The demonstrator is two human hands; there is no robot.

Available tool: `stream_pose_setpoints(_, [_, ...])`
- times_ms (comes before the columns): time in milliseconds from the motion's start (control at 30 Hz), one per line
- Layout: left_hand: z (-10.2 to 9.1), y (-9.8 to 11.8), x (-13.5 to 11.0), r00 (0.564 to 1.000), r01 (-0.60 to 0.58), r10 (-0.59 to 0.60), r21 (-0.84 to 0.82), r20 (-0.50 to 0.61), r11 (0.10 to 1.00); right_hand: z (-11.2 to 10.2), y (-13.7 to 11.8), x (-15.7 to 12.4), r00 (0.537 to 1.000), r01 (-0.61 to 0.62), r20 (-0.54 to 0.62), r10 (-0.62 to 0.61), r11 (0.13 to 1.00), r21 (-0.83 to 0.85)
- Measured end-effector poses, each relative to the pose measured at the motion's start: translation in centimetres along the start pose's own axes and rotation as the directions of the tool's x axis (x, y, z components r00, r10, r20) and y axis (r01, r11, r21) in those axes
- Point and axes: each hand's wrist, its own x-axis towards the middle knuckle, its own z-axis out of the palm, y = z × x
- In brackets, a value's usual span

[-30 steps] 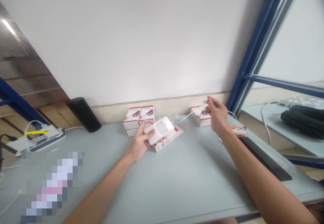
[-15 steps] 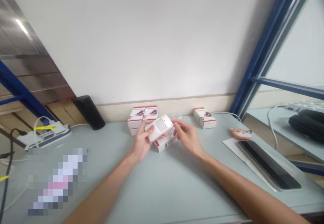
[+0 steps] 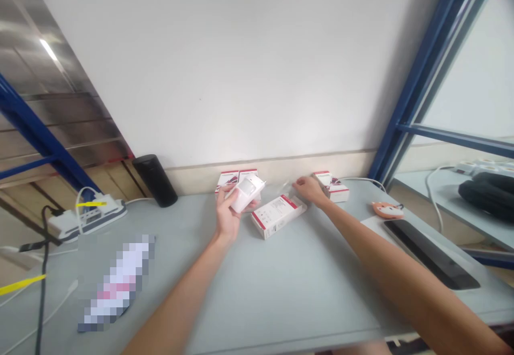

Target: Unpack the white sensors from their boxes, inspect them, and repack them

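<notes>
My left hand (image 3: 227, 218) holds a small white device (image 3: 246, 193) up above the grey table (image 3: 257, 291), fingers wrapped round it. An open red-and-white box (image 3: 278, 216) lies flat just to its right. My right hand (image 3: 310, 189) reaches out past that box, fingers curled low at a scrap of clear plastic film (image 3: 284, 188) on the table by the wall. Whether the fingers grip the film I cannot make out.
Stacked red-and-white boxes (image 3: 232, 178) stand by the wall, another box (image 3: 334, 189) behind my right hand. A black cylinder (image 3: 155, 180), a power strip (image 3: 90, 214), a black tablet (image 3: 431, 256) and an orange fox-shaped item (image 3: 386, 210) sit around. A blue frame post (image 3: 421, 82) rises at right.
My right hand left the device and moved right and back toward the wall by the film. My left hand kept the device and tilted it up; the view shifted right.
</notes>
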Motion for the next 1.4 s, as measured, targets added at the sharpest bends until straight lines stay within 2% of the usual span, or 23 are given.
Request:
stream_pose_setpoints(167, [0.5,-0.3,-0.6,0.999,0.018,-0.017,-0.014,0.028,1.0,-2.4,0.8,-2.4,0.998,0.042,-0.062,-0.031,0.982,0.184])
stream_pose_setpoints(300, [1.3,-0.4,-1.6,0.995,0.046,-0.048,0.026,0.09,0.999,-3.5,0.5,-3.8,0.997,0.015,-0.078,0.021,0.902,0.432])
stream_pose_setpoints(367, [1.6,-0.4,-2.0,0.993,0.05,-0.055,0.048,0.104,0.998,-3.7,-0.2,-4.2,0.999,0.029,-0.044,-0.008,0.873,0.487])
stream_pose_setpoints(500, [1.7,-0.4,-2.0,0.996,0.042,-0.045,0.044,0.078,0.998,-3.9,-1.5,-4.7,0.995,0.072,0.027,-0.101,0.851,0.521])
stream_pose_setpoints(633, [1.8,-0.6,-1.9,0.996,0.055,-0.058,0.045,0.068,0.998,-4.0,-2.0,-5.0,0.99,0.056,0.076,-0.119,0.828,0.559])
stream_pose_setpoints(800, [1.9,-0.9,-2.2,0.988,0.039,-0.051,0.079,0.145,0.996,-3.4,-2.5,-5.7,0.993,0.044,0.069,-0.099,0.832,0.553])
stream_pose_setpoints(1000, [1.7,-0.3,-2.4,0.964,0.004,-0.059,0.209,0.26,0.978,-3.1,-3.2,-6.1,0.999,-0.002,0.042,-0.029,0.8,0.6])
stream_pose_setpoints(1200, [1.6,-0.2,-2.2,0.955,0.089,-0.142,0.209,0.258,0.974,-3.4,-3.9,-6.5,0.988,0.01,0.123,-0.099,0.819,0.574])
stream_pose_setpoints(1300, [1.7,-0.2,-1.9,0.953,0.137,-0.174,0.157,0.249,0.978,-3.2,-4.2,-6.9,0.98,-0.049,0.178,-0.091,0.752,0.657])
stream_pose_setpoints(1400, [1.8,-0.1,-1.8,0.955,0.148,-0.168,0.101,0.246,0.984,-2.7,-4.8,-7.8,0.953,-0.18,0.294,-0.069,0.651,0.738])
